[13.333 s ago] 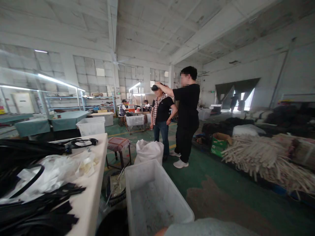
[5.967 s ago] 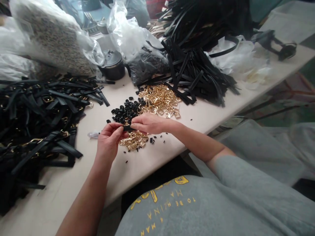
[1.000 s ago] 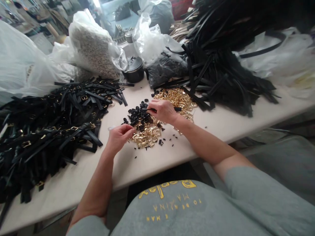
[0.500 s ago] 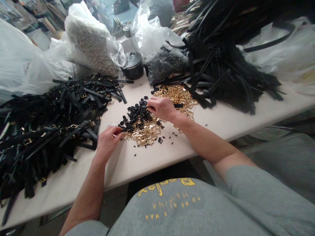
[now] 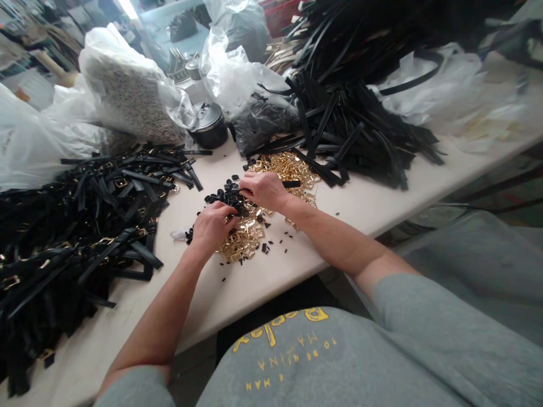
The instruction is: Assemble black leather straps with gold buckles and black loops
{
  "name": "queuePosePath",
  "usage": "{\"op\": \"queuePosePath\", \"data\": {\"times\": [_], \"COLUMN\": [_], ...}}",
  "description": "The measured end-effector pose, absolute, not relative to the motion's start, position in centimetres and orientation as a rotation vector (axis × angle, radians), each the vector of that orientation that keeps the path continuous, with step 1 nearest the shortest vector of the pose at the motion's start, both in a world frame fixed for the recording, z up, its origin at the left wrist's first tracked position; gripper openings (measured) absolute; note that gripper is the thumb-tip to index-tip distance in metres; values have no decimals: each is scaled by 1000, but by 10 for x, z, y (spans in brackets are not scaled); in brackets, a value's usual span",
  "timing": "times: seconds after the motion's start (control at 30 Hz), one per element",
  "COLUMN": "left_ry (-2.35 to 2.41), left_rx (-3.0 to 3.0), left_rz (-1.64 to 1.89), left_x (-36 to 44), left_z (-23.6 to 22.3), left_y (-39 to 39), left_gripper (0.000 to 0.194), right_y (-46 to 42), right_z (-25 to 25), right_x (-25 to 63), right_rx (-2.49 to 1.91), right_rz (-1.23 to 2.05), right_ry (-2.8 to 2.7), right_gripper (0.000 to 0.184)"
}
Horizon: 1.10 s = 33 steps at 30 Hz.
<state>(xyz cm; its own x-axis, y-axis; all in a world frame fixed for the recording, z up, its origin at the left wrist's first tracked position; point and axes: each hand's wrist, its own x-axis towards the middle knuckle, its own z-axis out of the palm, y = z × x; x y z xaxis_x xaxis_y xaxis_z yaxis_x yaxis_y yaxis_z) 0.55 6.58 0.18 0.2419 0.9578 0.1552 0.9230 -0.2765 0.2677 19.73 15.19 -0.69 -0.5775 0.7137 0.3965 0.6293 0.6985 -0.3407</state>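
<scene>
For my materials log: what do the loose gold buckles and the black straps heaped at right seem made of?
Loose gold buckles: probably metal, polished, from their bright glints; coated plastic possible. Black straps: leather or imitation, low sheen, from soft highlights along flat strips.

Has a pale, smooth surface point(image 5: 360, 198) running across from near left to far right, with a slanting near edge. Drops below that edge to a dim grey floor point(image 5: 190, 367). Shows a bright tube light point(image 5: 127, 8) at far left, cut off at the top, above a light-blue tabletop point(image 5: 153, 45); looks hazy and washed out there. Holds blurred clutter point(image 5: 17, 34) in the far left corner and a red patch point(image 5: 282, 17) at far middle. Grows darker toward the right below the surface, around a large grey shape point(image 5: 479, 260), too blurred to name
</scene>
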Motion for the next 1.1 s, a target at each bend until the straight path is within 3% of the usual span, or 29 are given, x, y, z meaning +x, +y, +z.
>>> {"op": "queuePosePath", "data": {"times": [0.13,0.33,0.6,0.73,0.83,0.93,1.1], "left_ry": [1838,1922,1877,1842,1791,1592,1317], "left_rx": [2447,2312,2518,2439,1960,1145,484], "left_rz": [349,641,407,530,969,1322,1454], "left_x": [13,4,16,15,7,1,11], "left_z": [-3,-4,-11,-11,-11,-11,-7], "left_y": [77,73,73,77,76,72,64], "left_gripper": [7,16,6,10,12,27,32], "right_y": [151,149,148,149,147,142,129], "right_z": [-6,-6,-9,-7,-7,-6,-8], "right_x": [198,197,196,196,196,194,187], "right_rx": [-1044,-986,-992,-1005,-979,-908,-775], "right_rz": [217,228,250,247,249,264,273], "right_ry": [-2387,-2360,-2374,-2374,-2357,-2330,-2326], "right_gripper": [15,16,15,15,16,20,24]}}
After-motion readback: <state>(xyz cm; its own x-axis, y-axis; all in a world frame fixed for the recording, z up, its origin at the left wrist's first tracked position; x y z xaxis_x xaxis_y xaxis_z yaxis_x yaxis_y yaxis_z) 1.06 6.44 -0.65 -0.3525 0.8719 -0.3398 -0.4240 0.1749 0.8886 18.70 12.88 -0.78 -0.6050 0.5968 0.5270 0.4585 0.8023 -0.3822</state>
